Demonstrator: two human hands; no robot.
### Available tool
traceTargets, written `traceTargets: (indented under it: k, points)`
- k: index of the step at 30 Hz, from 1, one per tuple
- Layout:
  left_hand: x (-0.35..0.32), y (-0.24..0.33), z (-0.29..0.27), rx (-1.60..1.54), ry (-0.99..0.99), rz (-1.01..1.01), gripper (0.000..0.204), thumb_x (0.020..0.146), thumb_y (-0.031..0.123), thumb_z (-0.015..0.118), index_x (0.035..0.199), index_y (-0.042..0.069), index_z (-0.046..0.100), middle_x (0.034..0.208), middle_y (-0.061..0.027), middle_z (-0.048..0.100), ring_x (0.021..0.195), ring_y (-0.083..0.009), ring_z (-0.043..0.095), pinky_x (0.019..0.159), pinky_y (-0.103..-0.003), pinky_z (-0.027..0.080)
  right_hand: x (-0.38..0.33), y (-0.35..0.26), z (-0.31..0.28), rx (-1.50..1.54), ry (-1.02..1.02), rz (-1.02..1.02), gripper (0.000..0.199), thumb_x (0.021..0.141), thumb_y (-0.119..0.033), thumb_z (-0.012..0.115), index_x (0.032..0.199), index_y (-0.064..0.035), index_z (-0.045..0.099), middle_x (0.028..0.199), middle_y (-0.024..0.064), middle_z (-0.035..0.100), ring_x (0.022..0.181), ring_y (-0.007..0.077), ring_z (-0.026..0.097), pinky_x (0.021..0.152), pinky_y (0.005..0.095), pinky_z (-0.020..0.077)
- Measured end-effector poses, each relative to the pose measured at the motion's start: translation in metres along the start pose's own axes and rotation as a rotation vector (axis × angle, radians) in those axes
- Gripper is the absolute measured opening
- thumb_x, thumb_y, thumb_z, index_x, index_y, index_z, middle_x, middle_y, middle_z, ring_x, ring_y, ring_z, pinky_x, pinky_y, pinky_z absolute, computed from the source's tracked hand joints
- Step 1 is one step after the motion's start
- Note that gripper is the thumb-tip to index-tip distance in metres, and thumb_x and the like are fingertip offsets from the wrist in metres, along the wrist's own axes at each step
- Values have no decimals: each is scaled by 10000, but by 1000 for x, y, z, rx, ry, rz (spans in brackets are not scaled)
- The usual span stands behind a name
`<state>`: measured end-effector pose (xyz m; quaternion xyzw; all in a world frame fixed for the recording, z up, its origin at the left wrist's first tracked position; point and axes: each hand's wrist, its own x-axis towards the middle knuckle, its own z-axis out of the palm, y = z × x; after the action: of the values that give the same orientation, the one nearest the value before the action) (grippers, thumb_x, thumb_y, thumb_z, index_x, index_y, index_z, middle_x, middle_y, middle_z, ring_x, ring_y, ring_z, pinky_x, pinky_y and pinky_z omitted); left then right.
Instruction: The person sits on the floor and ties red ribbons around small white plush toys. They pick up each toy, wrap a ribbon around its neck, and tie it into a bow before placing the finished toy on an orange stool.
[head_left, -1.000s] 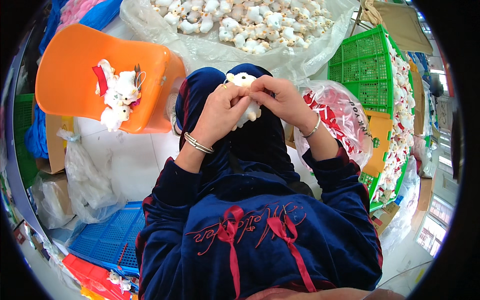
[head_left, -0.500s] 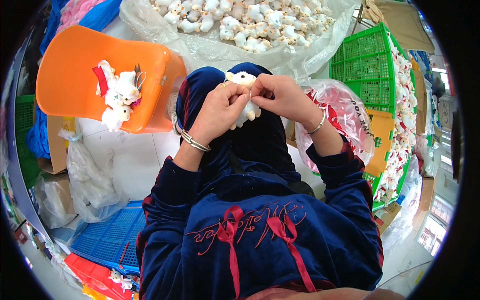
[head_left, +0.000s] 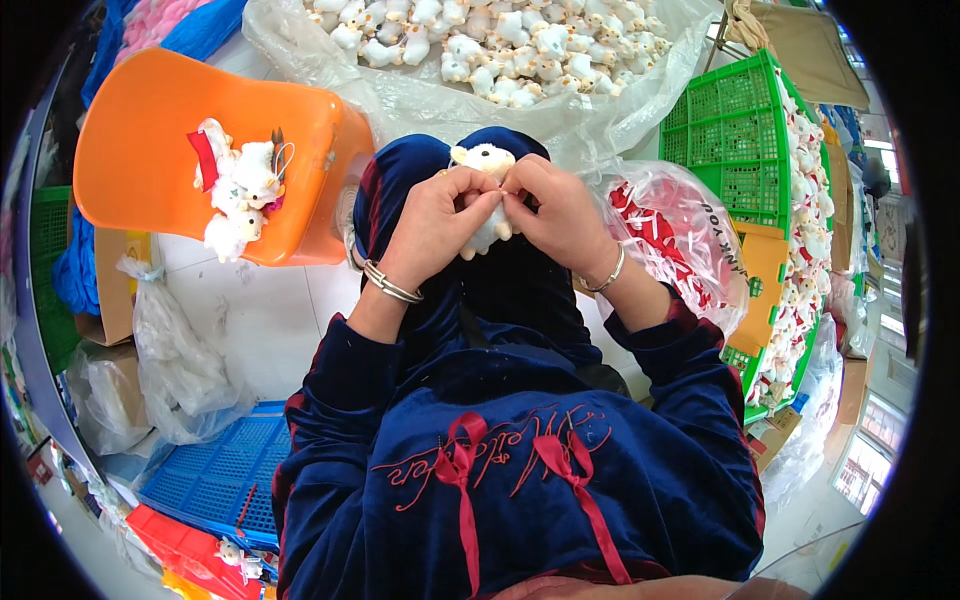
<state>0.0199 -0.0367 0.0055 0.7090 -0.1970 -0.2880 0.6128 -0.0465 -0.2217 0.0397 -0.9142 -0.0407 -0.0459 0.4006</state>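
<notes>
A small white plush lamb with a cream face is propped upright between my knees, its head showing above my hands. My left hand comes from its left side, thumb and forefinger pinched together at its neck. From the other side my right hand pinches in the same way, fingertips meeting those of the left. Whatever lies between the fingertips is too small and hidden to make out. Below the hands the lamb's white body shows in part.
An orange chair at left carries several plush toys and dark-tipped snips. Ahead, a clear plastic sheet holds a heap of white plush toys. At right stand a clear bag of red ribbons and a green crate.
My right hand has swung slightly inward and down, its wrist and forearm shifting left and nearer to me. The left hand and the plush lamb have hardly moved.
</notes>
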Motion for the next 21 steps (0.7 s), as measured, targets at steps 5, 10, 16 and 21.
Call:
traceTargets:
  k: [5,10,16,21]
  points:
    - [-5,1,-2,-48,8,5,166,941,147,731,1025,5,715,878,-4,688,780,-52,598,727,-215,498,-4,14,9,282,51,-48,103,869,9,681,897,-12,584,881,135,603,765,318,616,681,359,500]
    - [-3,-2,-2,41,30,89,171,915,147,738,1003,1,731,883,-43,691,747,-91,614,703,-244,509,-9,15,15,218,97,-48,109,874,49,677,912,-5,590,915,108,610,770,221,615,698,310,505]
    - [-7,-2,1,3,67,150,167,926,139,720,1011,-4,730,898,-60,701,769,-99,632,716,-251,512,-12,20,38,167,300,-150,143,866,47,682,943,-21,582,901,115,620,753,252,620,669,332,508]
    - [-7,1,1,-8,78,96,156,931,121,716,1031,2,731,873,-54,729,769,-88,658,713,-250,529,-14,29,40,166,326,-215,193,869,61,706,987,-35,587,957,111,656,817,232,644,713,311,517]
